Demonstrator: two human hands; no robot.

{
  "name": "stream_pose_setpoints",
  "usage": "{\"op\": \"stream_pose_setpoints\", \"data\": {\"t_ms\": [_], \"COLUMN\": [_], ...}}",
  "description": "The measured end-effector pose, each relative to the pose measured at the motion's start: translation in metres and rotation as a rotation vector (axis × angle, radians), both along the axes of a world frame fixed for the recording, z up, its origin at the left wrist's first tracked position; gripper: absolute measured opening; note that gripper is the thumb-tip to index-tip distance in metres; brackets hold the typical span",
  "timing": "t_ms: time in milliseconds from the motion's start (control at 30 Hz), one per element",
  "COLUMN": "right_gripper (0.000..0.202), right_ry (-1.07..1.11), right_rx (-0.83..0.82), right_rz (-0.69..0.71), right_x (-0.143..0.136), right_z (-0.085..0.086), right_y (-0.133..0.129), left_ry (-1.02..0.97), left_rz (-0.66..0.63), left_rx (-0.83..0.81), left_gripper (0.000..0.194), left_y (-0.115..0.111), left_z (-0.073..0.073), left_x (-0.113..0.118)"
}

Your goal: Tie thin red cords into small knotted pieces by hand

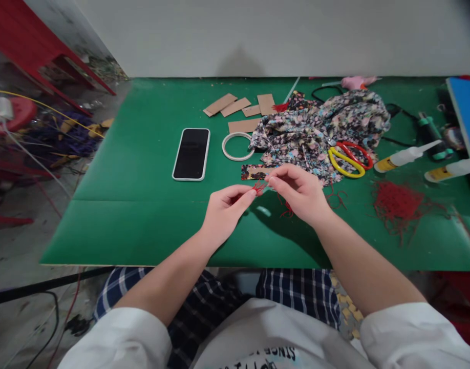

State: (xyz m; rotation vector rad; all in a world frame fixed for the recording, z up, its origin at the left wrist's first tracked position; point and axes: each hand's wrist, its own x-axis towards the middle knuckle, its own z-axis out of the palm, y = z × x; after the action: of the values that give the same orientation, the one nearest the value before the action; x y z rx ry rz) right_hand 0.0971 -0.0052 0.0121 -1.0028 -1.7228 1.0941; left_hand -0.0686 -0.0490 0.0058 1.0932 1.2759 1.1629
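Low over the green table, my left hand (228,209) pinches a small bunch of red threads (259,186) between thumb and fingertips. My right hand (298,192) meets it from the other side, its thumb and fingers closed at the loose ends of the same threads. More red threads (287,209) lie beneath my right hand, partly hidden by it. Just behind the hands is a cardboard strip covered in floral fabric (254,172). A larger tangle of red threads (398,201) lies to the right.
Crumpled floral cloth (315,125) fills the back middle, with scissors (348,159) on its edge. A tape roll (237,146), cardboard pieces (235,106) and a phone (191,155) lie left of it. Two glue bottles (402,157) lie right. A white wall (289,38) borders the table's back.
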Motion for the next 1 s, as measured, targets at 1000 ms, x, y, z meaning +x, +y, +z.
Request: {"op": "stream_pose_setpoints", "data": {"t_ms": [1000], "right_gripper": [0.007], "right_ry": [-0.205], "right_rx": [0.349], "right_rz": [0.076], "right_x": [0.0012], "right_z": [-0.0061], "right_y": [0.0013], "left_ry": [0.183], "left_rz": [0.025], "left_rx": [0.07], "left_gripper": [0.022], "left_y": [0.0063], "left_z": [-0.0037], "left_x": [0.0006]}}
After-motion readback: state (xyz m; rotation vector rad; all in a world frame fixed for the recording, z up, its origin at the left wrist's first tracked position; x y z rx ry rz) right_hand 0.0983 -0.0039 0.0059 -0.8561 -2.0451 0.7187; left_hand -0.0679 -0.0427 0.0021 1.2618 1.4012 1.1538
